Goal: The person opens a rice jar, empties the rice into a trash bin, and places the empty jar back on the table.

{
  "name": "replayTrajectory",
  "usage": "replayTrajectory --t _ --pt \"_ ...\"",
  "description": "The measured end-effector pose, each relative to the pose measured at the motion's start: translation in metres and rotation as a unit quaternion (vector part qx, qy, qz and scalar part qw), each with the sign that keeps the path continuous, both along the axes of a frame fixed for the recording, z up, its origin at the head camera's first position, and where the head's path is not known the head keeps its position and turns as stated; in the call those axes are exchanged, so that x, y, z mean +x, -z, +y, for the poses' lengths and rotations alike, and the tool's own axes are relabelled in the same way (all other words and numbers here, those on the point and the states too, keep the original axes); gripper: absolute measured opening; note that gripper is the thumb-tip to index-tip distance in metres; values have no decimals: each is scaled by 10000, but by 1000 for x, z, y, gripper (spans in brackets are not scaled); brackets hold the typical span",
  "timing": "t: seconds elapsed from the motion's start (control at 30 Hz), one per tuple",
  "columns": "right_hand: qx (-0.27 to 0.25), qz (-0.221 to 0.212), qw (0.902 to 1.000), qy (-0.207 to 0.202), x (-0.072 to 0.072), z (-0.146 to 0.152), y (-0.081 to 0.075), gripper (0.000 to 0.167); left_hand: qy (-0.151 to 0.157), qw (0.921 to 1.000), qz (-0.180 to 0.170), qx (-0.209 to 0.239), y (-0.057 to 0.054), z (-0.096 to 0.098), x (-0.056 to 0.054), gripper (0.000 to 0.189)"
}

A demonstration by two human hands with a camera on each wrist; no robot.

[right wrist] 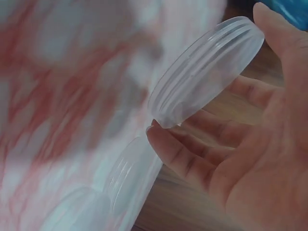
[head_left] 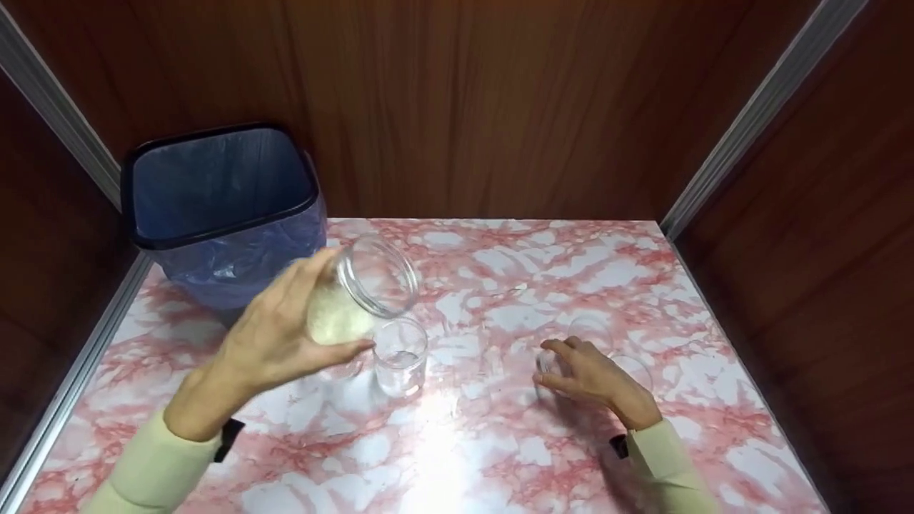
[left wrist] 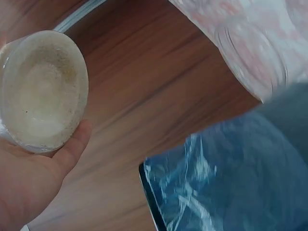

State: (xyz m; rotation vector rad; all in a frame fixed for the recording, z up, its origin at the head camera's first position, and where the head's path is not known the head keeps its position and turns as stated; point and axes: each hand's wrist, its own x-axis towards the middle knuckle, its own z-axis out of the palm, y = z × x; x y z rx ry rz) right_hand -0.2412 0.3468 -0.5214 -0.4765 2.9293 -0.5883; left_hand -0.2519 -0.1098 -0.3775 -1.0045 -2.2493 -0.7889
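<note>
My left hand grips a clear screw-top jar with pale, whitish-yellow contents, tilted with its open mouth toward the right. In the left wrist view, the base of this jar faces the camera. Just below the tilted mouth, a clear, open jar stands upright on the table. On the right, my right hand holds a clear, ridged screw lid by its edge, thumb on one side and fingers on the other, close over the tabletop.
Two more clear lids lie near the right hand on the red-and-white marbled table. A bin with a blue liner stands at the back left. Brown wood-grain panels enclose the back and sides.
</note>
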Motion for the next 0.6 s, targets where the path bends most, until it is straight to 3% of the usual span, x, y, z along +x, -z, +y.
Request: replayTrajectory --t 0.33,0.5,0.6 --pt "669 134 9976 83 1 2 7 64 -418 9989 -153 139 -19 -30 -33 102" --pt "813 331 9961 77 1 3 10 61 -692 9972 -237 182 -23 -46 -45 100" --pt "957 410 9945 101 1 5 10 61 -894 9945 -470 270 -28 -53 -49 99"
